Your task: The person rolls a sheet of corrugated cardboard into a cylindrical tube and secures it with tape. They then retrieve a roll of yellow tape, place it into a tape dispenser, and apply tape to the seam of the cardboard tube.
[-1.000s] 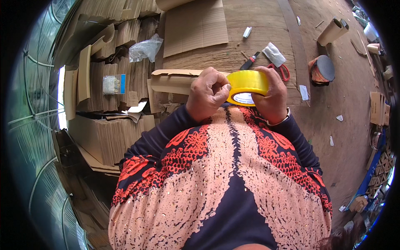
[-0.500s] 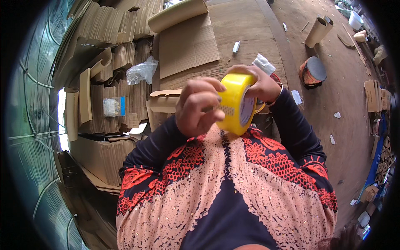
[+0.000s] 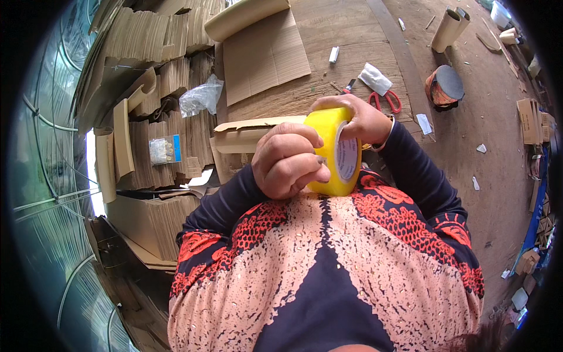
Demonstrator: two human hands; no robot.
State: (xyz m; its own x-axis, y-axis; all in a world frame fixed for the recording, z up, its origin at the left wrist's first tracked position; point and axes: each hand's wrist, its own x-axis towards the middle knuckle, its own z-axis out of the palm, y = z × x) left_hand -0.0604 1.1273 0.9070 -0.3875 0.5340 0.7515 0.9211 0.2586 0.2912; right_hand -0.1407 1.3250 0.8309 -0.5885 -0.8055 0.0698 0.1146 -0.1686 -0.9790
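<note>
A wide roll of yellow packing tape (image 3: 331, 138) is held upright in front of my chest. My right hand (image 3: 356, 119) grips it from the upper right, the thumb inside the core and the fingers over the far rim. My left hand (image 3: 288, 161) is closed beside the roll's left face, its fingers curled with the tips against or very near the tape. Whatever those fingertips pinch, if anything, is hidden. Beyond my right hand, red-handled scissors (image 3: 387, 101) lie on the wooden surface, partly under a crumpled white wrapper (image 3: 375, 78).
Stacks of folded cardboard (image 3: 146, 35) fill the left side, with a clear plastic bag (image 3: 201, 97) on them. A cardboard sheet (image 3: 267, 56) lies ahead on the wooden board. To the right, cardboard tubes (image 3: 447, 30) and a round dark-topped stool (image 3: 444, 85) stand on the floor.
My left fingers have curled in tighter against the tape roll. The roll has turned slightly and sits a little lower, and the scissors now show past my right hand.
</note>
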